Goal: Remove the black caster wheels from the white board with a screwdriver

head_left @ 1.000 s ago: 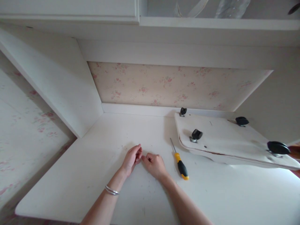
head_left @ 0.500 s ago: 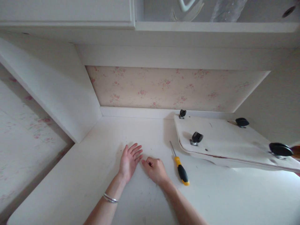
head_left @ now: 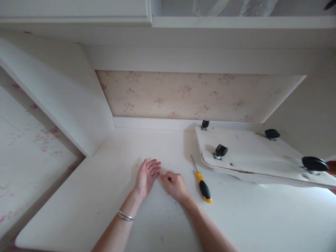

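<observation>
Palm up on the white desktop (head_left: 86, 196), my left hand (head_left: 147, 177) holds nothing, its fingers stretched and slightly apart. A silver bangle (head_left: 126, 215) circles that wrist. My right hand (head_left: 175, 185) is curled into a loose fist just to the right, its thumb close to the left fingertips. Whatever the right fingers may hold is hidden. To the right of this hand lies a screwdriver (head_left: 203, 187) with a yellow and black handle, its metal shaft pointing away from me. Neither hand touches it.
A white board (head_left: 252, 150) with a chipped edge lies at the right, carrying black casters, one of them (head_left: 221, 150) at its near left corner. White side panels and an overhead cabinet (head_left: 76, 12) frame the desk. Floral wallpaper (head_left: 178, 94) covers the back.
The view has tilted slightly downward, so everything sits a little higher in the picture. Both hands keep nearly the same pose; the screwdriver and board have not moved.
</observation>
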